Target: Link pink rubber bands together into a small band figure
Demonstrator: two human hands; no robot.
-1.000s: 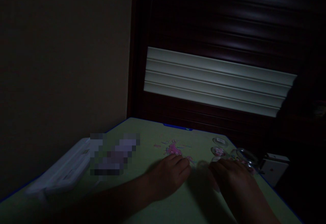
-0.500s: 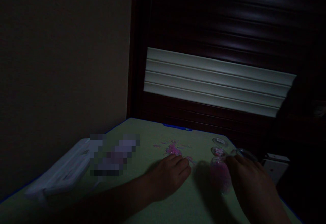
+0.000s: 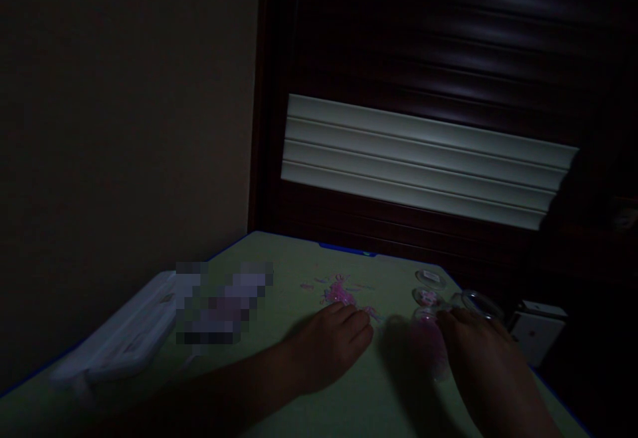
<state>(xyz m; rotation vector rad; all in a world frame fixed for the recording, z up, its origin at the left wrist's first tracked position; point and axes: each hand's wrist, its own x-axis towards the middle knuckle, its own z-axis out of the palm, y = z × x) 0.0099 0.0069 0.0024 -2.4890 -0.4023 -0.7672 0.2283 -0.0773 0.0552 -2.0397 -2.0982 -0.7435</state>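
A small pile of pink pieces [image 3: 339, 292] lies on the pale green table [image 3: 279, 258], with thin loose strips around it. My left hand [image 3: 339, 343] rests just in front of the pile, its fingers curled together; whatever they may hold is hidden. Farther right, my right hand [image 3: 481, 348] bends over the right side of a clear container of pink pieces [image 3: 427, 345]. Its fingertips are close to the container's rim and too dark to read, so I cannot see whether they grip anything.
Two round clear items, one with a label [image 3: 431, 278] and one with pink contents [image 3: 427, 297], sit behind the container. A round clear rim [image 3: 481, 305] and a white box [image 3: 538, 328] are at the right. A white case [image 3: 124, 325] lies left, beside a blurred-out object [image 3: 226, 305].
My right hand has shifted slightly left and down, showing more of the round clear rim behind it. My left hand has hardly moved.
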